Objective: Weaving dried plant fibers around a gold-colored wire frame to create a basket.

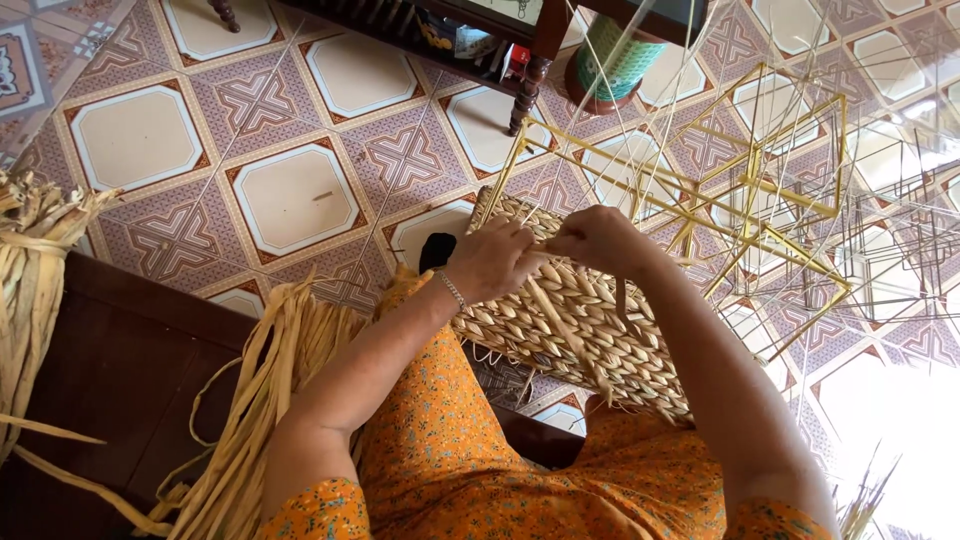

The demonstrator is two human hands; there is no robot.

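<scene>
Head view, looking down onto the lap and floor.

1. Woven basket (575, 325): pale braided straw, lying tilted across the lap, its open rim turned toward the tiled floor (290, 195). Resting there probably keeps the working edge within reach of both hands.
2. Left hand (495, 262): on the basket's upper edge, fingers closed together on a thin straw strand (553, 318) running down across the weave. A bracelet (452, 290) sits at the wrist.
3. Right hand (598, 240): just beside the left, nearly touching it, fingers curled shut at the same edge; exactly what it pinches cannot be told, likely the same strand or a neighbouring one, held taut.
4. Bundle of flat straw strips (265, 400): draped over the dark wooden bench (120, 370) at the person's left, near the elbow, seemingly as ready stock.
5. Second straw bundle (30, 260): far left edge.
6. Wire frames (770, 180): yellow and dark box shapes stacked on the floor, right of the basket.
7. Orange patterned dress (450, 470).
</scene>
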